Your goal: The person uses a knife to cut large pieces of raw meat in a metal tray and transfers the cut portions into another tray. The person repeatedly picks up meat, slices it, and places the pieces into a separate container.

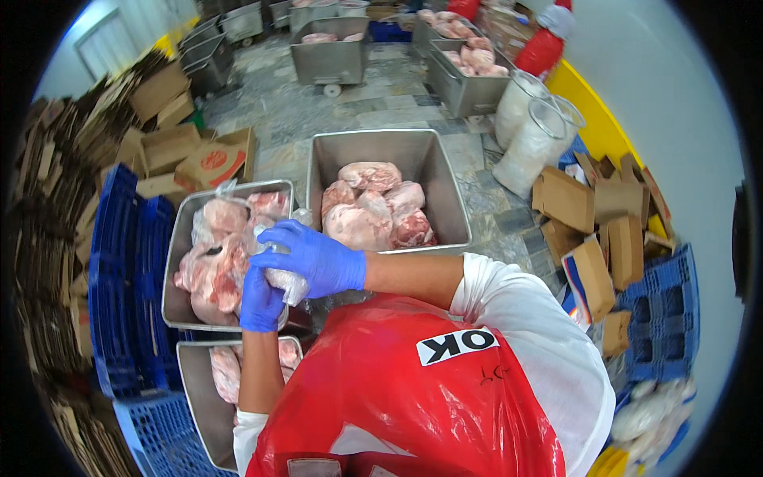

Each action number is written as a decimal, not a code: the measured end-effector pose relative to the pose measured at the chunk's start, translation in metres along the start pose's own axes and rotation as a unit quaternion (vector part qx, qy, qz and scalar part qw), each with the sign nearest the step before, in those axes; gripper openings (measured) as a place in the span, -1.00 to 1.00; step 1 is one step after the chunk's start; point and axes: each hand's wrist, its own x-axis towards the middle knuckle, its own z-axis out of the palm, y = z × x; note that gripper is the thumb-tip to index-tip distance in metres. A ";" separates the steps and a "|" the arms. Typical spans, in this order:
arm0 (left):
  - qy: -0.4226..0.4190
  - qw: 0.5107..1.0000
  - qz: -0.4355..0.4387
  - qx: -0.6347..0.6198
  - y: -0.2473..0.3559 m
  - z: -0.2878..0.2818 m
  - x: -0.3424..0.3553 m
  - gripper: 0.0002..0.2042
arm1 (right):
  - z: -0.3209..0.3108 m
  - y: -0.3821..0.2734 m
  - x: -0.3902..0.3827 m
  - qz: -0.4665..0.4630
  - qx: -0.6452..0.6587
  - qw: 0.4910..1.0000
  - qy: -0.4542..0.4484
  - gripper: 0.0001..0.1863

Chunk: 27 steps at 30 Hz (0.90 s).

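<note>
Both my hands wear blue gloves and come together over the right side of a steel bin [168,286] of raw meat cuts [226,270], some wrapped in clear plastic. My right hand [318,256] is closed round bunched clear plastic film [288,286], which pokes out below its fingers and above them. My left hand [261,300] is just beneath, its fingers wrapped against the same film. Whether any meat hangs in the film cannot be seen. Just right of my hands, a second steel bin [455,187] holds several large bare meat cuts [369,211].
A third meat bin [199,413] stands near my left forearm. Blue pallets [115,278] and stacked flat cardboard [48,262] line the left. Cardboard boxes [616,230], a blue pallet [660,310] and plastic-filled bags [531,151] are at right. Wheeled bins [330,60] stand farther back.
</note>
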 end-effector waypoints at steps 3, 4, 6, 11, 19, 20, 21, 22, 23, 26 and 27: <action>0.014 0.992 0.070 0.109 -0.012 0.042 0.011 -0.54 | -0.032 0.007 -0.016 0.102 0.007 0.995 0.025 -0.20; 0.017 0.981 0.125 0.147 -0.026 0.063 0.018 -0.54 | -0.043 0.012 -0.027 0.152 0.013 0.988 0.027 -0.21; -0.016 0.962 0.212 0.174 -0.053 0.119 0.028 -0.56 | -0.058 0.033 -0.055 0.228 0.019 0.973 -0.001 -0.19; -0.044 0.983 0.083 0.160 -0.093 0.160 0.080 -0.52 | -0.112 0.054 -0.090 0.211 -0.042 0.973 0.077 -0.02; -0.222 0.863 0.048 0.452 -0.151 0.203 0.173 -0.30 | -0.222 0.109 -0.165 0.035 -0.095 0.987 0.121 -0.34; -0.271 0.925 -0.086 0.252 -0.144 0.245 0.173 -0.30 | -0.235 0.120 -0.175 0.036 -0.125 0.980 0.151 -0.35; -0.304 0.928 -0.215 0.026 -0.139 0.274 0.176 -0.29 | -0.245 0.129 -0.182 0.035 -0.157 0.973 0.167 -0.36; -0.191 0.953 -0.165 0.169 -0.146 0.298 0.174 -0.13 | -0.257 0.135 -0.189 0.028 -0.181 0.964 0.193 -0.36; -0.192 0.948 -0.144 0.209 -0.153 0.322 0.174 -0.15 | -0.271 0.142 -0.197 0.039 -0.206 0.955 0.210 -0.38; -0.216 0.935 -0.072 0.272 -0.178 0.370 0.190 -0.18 | -0.326 0.164 -0.213 0.066 -0.269 0.914 0.295 -0.42; -0.246 0.924 -0.049 0.290 -0.178 0.381 0.193 -0.20 | -0.359 0.162 -0.212 0.078 -0.311 0.898 0.302 -0.40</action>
